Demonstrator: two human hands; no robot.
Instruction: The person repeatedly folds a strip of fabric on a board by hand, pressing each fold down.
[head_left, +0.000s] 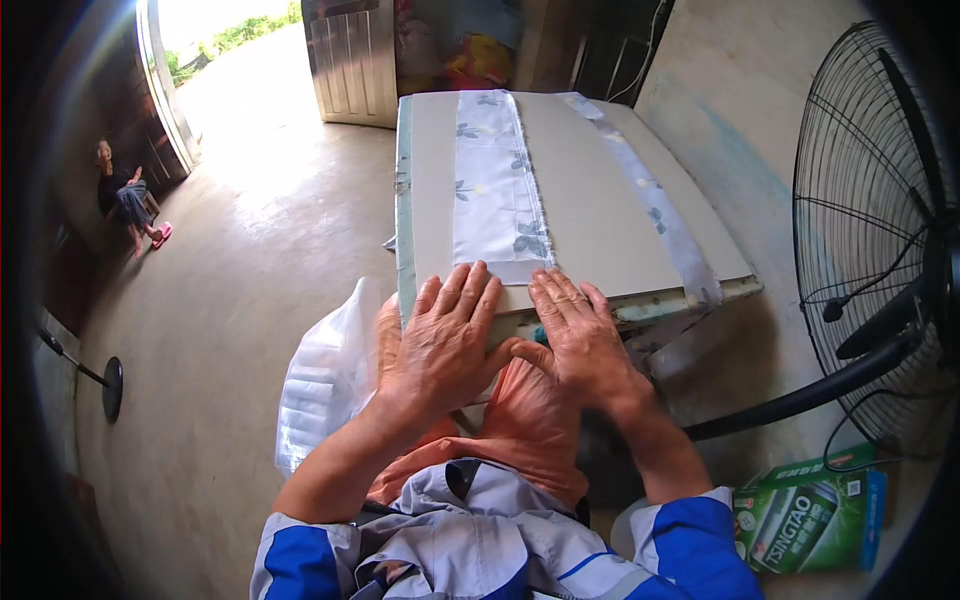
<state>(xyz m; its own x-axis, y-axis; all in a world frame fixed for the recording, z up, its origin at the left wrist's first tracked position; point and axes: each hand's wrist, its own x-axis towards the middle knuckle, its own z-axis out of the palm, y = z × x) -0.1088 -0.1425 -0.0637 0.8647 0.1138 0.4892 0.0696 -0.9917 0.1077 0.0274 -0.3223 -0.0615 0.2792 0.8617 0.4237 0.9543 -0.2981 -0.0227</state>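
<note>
A long white fabric strip [488, 190] printed with grey-blue leaves lies lengthwise on the pale tabletop [590, 200]. Its right edge looks frayed, and a plain band crosses its near end. My left hand [440, 335] lies flat, fingertips touching the left part of that near end. Beside it, my right hand [580, 340] rests with fingers stretched out at the right corner of the strip. The two thumbs nearly meet below the table's front edge. Farther right, a second patterned strip [650, 200] runs along the table and hangs over the front edge.
A clear plastic bag of folded white pieces [315, 390] hangs left of the table. At right stands a large black fan [880, 230], with a green Tsingtao box [805, 520] below it. A person [130, 200] sits at far left near the bright doorway.
</note>
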